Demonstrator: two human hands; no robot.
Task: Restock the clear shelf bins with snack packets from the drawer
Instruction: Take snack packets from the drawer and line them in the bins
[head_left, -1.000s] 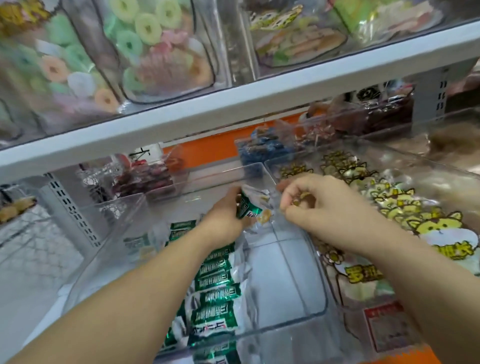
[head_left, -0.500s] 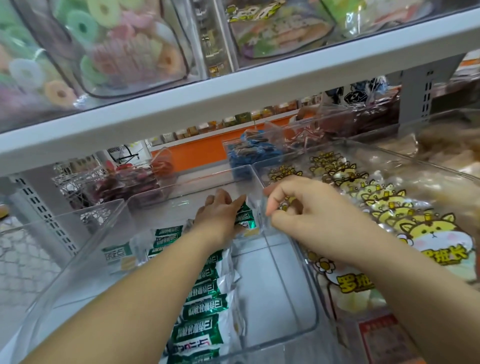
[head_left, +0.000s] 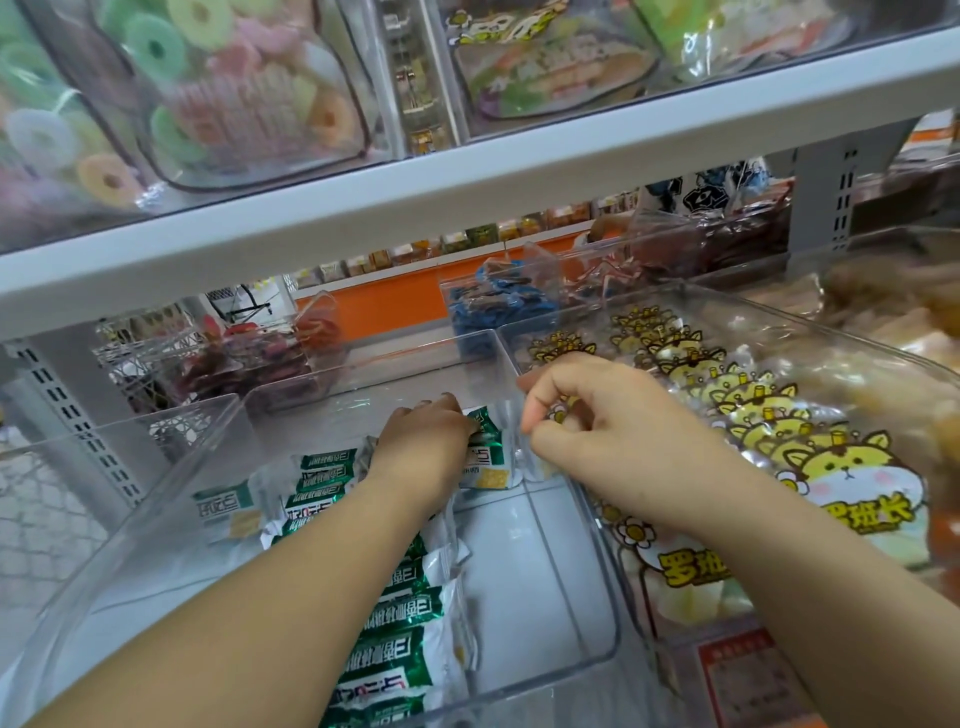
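While R hand (head_left: 592, 415) hovers curled, L hand (head_left: 423, 441) presses green packet (head_left: 488, 452).

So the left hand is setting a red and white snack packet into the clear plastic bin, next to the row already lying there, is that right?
Not quite: the head view shows the packet under the left hand is green and white, not red. It is going into the clear plastic bin beside the row.
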